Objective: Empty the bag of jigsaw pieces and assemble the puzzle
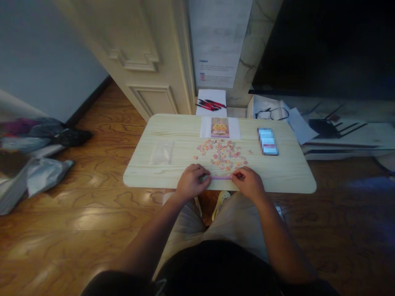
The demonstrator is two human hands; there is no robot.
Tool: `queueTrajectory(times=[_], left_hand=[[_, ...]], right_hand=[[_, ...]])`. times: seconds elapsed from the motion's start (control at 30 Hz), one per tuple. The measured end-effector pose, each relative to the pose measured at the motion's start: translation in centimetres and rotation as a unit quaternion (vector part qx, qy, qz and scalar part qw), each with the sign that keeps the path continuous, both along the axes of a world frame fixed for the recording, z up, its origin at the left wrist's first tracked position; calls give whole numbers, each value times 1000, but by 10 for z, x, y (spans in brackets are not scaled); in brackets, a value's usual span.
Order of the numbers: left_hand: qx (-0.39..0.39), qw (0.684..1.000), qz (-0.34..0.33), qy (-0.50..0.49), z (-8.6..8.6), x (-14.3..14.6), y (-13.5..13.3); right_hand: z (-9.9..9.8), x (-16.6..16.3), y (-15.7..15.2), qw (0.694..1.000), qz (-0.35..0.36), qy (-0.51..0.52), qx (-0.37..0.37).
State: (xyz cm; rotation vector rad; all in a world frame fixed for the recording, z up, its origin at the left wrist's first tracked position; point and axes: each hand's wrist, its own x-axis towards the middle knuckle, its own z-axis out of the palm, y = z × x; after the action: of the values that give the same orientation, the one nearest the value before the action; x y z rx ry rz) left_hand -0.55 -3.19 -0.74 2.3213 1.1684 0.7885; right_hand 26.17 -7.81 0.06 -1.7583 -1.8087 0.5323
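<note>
A narrow purple strip of joined puzzle pieces (220, 178) lies along the front edge of the small table (185, 123). My left hand (191, 181) holds its left end, fingers bent and thumb close to them. At the right end, my right hand (249, 183) is closed in a pinch; the fingertips partly cover what they grip. Just beyond both hands spreads a loose heap of small orange, pink and pale puzzle pieces (222, 154). Behind the heap, a picture card with a yellow figure (220, 127) rests on white paper (235, 128).
On the table's left lies a clear plastic bag (162, 152); a phone (268, 141) with a lit screen lies on the right. Red and black pens (211, 105) sit on paper past the far edge. Glasses (273, 114) and a black router (325, 128) are at the back right.
</note>
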Motion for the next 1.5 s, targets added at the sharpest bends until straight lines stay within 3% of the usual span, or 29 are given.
queueTrajectory(times=[0.17, 0.53, 0.67, 0.83, 0.97, 1.13, 1.3, 1.5], left_hand=[[-3, 1000, 22, 14, 0, 3, 1], [-2, 999, 30, 25, 0, 3, 3], [10, 1000, 8, 24, 2, 7, 6], [44, 995, -58, 71, 4, 27, 15], [54, 989, -85, 108, 7, 34, 23], [56, 991, -59, 103, 7, 16, 31], [63, 994, -50, 76, 4, 5, 27], [50, 992, -89, 69, 4, 7, 20]], right_hand=[[-2, -7, 2, 999, -44, -24, 14], [-5, -6, 8, 993, -115, 32, -8], [-5, -10, 21, 995, -70, 52, 51], [-7, -20, 40, 993, -18, -25, 110], [-11, -18, 48, 993, 12, -56, 108], [-6, 1, 48, 993, 17, -8, 118], [0, 10, 38, 995, 18, -15, 97], [-3, 8, 26, 997, 16, -41, 59]])
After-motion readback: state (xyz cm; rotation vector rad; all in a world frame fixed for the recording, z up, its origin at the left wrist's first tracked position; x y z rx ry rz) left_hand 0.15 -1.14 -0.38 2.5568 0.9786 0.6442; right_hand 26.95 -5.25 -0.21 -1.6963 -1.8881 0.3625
